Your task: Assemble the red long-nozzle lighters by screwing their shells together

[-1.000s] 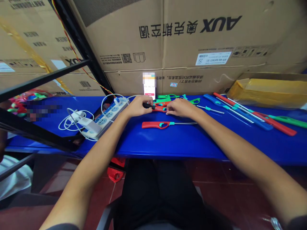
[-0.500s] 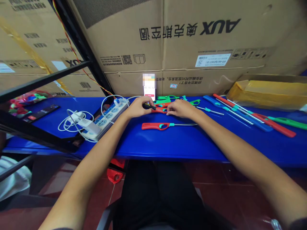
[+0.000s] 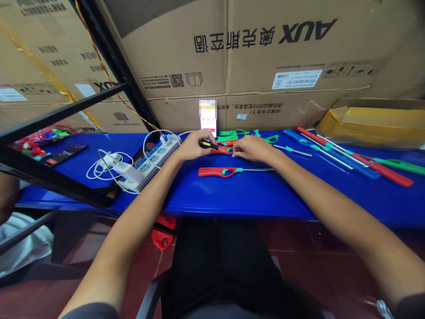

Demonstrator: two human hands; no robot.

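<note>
A small black tool with yellow marks (image 3: 206,144), which looks like a screwdriver, is gripped in my left hand (image 3: 191,147). It points right, over a red lighter handle (image 3: 223,150) lying on the table. My right hand (image 3: 253,147) is closed, its fingertips at the right end of that red handle; what lies under the fingers is hidden. Just behind are a second red handle (image 3: 227,143) and green lighter parts (image 3: 229,138). In front of both hands lies a whole red long-necked lighter (image 3: 215,172), its metal tube to the right.
At left, a white power strip (image 3: 159,157) with plugs and cables sits beside a black metal frame (image 3: 66,181). A lit phone (image 3: 208,119) leans on a cardboard box (image 3: 252,66). Blue, red and green lighters (image 3: 361,164) and a yellow-taped carton (image 3: 372,126) are at right.
The black and yellow tool has tilted slightly in my left hand, showing more of its yellow side. Both hands stay at the red handle. The whole view has shifted a little.
</note>
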